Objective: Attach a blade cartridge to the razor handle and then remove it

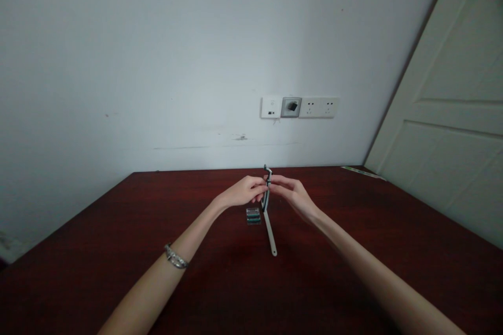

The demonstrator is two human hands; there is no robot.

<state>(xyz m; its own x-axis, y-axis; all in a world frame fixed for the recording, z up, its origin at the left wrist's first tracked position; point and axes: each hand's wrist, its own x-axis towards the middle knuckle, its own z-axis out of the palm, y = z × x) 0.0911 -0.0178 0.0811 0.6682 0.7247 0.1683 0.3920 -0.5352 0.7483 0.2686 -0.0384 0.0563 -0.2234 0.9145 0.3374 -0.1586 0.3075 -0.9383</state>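
Observation:
A slim, pale grey and dark object stands between my hands in the middle of the table. Its long flat handle (270,233) reaches toward me and has a small hole at its near end. The narrow upper part (267,196) rises upright and ends in a small bent tip. From the left, my left hand (248,189) pinches this upper part. My right hand (293,193) meets it from the other side, thumb and fingertips closed against its edge. Just below my left hand lies a small clear plastic case (253,215) with something green inside.
The dark red wooden table (204,282) runs back to a white wall (196,52). Several sockets (318,107) are set in the wall above it. A pale panelled door (451,131) stands at the right. A thin printed strip (363,172) lies by the table's back right edge.

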